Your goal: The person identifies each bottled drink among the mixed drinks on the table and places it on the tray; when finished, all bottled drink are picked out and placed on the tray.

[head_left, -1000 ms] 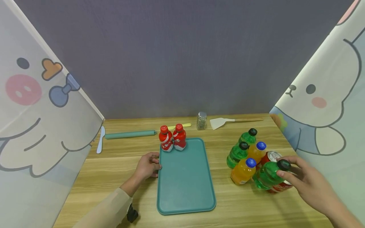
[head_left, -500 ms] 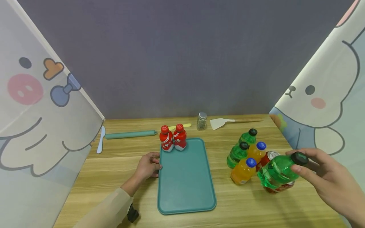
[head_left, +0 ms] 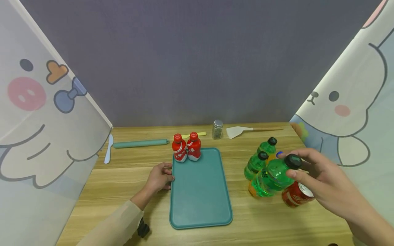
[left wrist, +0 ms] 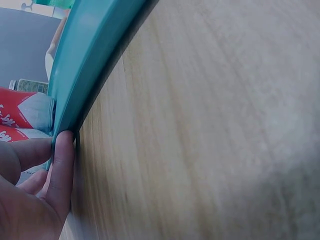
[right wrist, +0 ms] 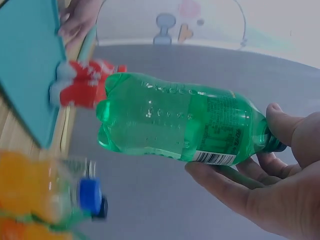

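My right hand [head_left: 326, 184] grips a green soda bottle [head_left: 274, 177] by its neck, just under the black cap. The bottle is off the table and tilted, in front of the orange drink bottles. In the right wrist view, the green bottle's base points left toward the tray. At the left, my left hand [head_left: 159, 178] pinches the long edge of a teal tray [head_left: 200, 191]; the left wrist view has thumb and fingers at its rim. Two red bottles [head_left: 194, 147] stand side by side in the tray's far left corner.
Two green bottles [head_left: 256, 164], orange bottles mostly hidden by the held one, and a red soda can [head_left: 296, 195] stand at the right. Along the back lie a green rod [head_left: 140, 144], a yellow knife [head_left: 197, 134] and a spatula [head_left: 237, 131], with a glass shaker [head_left: 217, 130] upright.
My right hand has lifted the green bottle from beside the cans, first rightward, then left over the orange bottles. The left hand and tray have not moved.
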